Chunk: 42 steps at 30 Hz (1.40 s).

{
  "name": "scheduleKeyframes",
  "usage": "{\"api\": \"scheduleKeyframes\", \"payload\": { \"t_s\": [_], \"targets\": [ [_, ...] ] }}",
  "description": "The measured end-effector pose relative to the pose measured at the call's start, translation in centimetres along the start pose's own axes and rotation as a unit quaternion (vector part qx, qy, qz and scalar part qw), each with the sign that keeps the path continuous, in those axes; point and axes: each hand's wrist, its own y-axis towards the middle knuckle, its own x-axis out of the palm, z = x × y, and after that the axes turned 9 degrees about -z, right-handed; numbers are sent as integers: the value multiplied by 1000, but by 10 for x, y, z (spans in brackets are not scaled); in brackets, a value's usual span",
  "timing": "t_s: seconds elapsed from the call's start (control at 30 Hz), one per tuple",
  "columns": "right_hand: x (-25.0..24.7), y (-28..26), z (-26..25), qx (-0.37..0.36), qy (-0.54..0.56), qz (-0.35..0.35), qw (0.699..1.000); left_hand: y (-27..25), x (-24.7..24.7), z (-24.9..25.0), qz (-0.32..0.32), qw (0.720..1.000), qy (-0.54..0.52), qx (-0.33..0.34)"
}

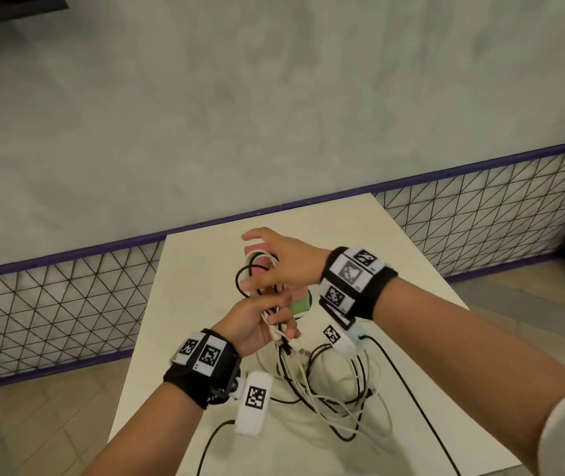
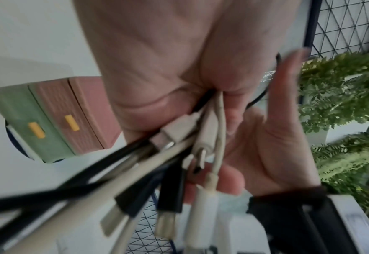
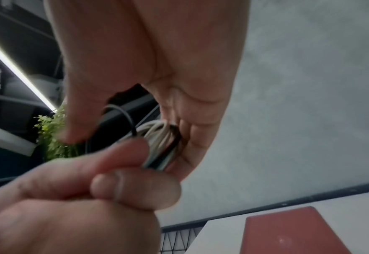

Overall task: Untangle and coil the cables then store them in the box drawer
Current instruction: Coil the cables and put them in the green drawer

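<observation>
A tangle of black and white cables (image 1: 336, 389) lies on the white table (image 1: 394, 269) and rises into both hands. My left hand (image 1: 253, 321) grips the bundle just above its plugs; in the left wrist view several connectors (image 2: 170, 197) hang below the left hand (image 2: 153, 60). My right hand (image 1: 281, 266), just beyond it, holds a few loops of cable (image 3: 157, 135) round its curled fingers, index finger stretched out. The box (image 1: 300, 305) with a green and a pink drawer (image 2: 55, 120) stands behind the hands, largely hidden, drawers shut.
A wire mesh fence with a purple rail (image 1: 68, 293) runs behind the table, below a grey wall. Green plants (image 2: 342, 103) stand beyond the fence. Thin black wrist-camera leads (image 1: 411, 400) trail over the table's near edge. Tiled floor lies either side.
</observation>
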Motion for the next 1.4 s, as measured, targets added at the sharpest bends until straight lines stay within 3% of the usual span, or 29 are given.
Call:
{"api": "scheduleKeyframes", "payload": {
  "t_s": [0.07, 0.13, 0.2, 0.3, 0.37, 0.43, 0.5, 0.53, 0.6, 0.67, 0.77, 0.87, 0.97, 1.03, 1.1, 1.23, 1.27, 1.33, 1.4],
  "targets": [
    [-10, 1, -3, -9, 132, -12, 991, -2, -3, -3, -32, 999, -3, -1],
    [-19, -3, -3, -27, 352, -53, 934, -6, -6, -4, -66, 998, -14, 7],
    [-19, -5, -5, -23, 446, -63, 892, -8, -7, -4, -72, 997, -23, 12],
    [-5, -2, -13, 8, 418, -35, 908, -7, 2, -5, -25, 999, -16, 13],
    [3, 5, -15, 6, 373, 44, 927, -6, 11, -5, 11, 1000, 18, 17],
    [8, 7, -11, -2, 350, 138, 927, -4, 19, -4, 41, 997, 57, 20],
    [10, 5, -6, -14, 351, 179, 919, -2, 22, -4, 74, 996, 52, 16],
    [10, 2, -2, -33, 384, 165, 908, 0, 21, -3, 90, 995, 27, 18],
    [15, -8, 9, -42, 456, 69, 886, 4, 17, 1, 135, 989, -46, 40],
    [35, -14, 30, -14, 394, -32, 919, 8, 8, 8, 194, 971, -108, 89],
    [84, -21, 65, 2, 269, -110, 957, 16, -8, 24, 251, 935, -191, 163],
    [96, -37, 86, 40, 252, -74, 964, 15, -33, 42, 337, 888, -225, 217],
    [78, -50, 85, 33, 99, -48, 993, 9, -50, 41, 459, 853, -146, 201],
    [63, -47, 76, -18, -87, -56, 994, 11, -51, 27, 507, 850, 6, 140],
    [44, -42, 60, -58, -200, -57, 976, 14, -41, 8, 485, 855, 164, 87],
    [10, -39, 23, -90, -303, -16, 949, 15, -20, -17, 329, 854, 402, 43],
    [3, -41, 14, -98, -319, -4, 943, 12, -14, -19, 290, 871, 395, 43],
    [-5, -44, -1, -117, -349, 19, 930, 12, 2, -17, 218, 945, 245, 19],
    [-9, -40, -4, -134, -361, 60, 921, 8, 16, -13, 153, 975, 136, -87]
  ]
}}
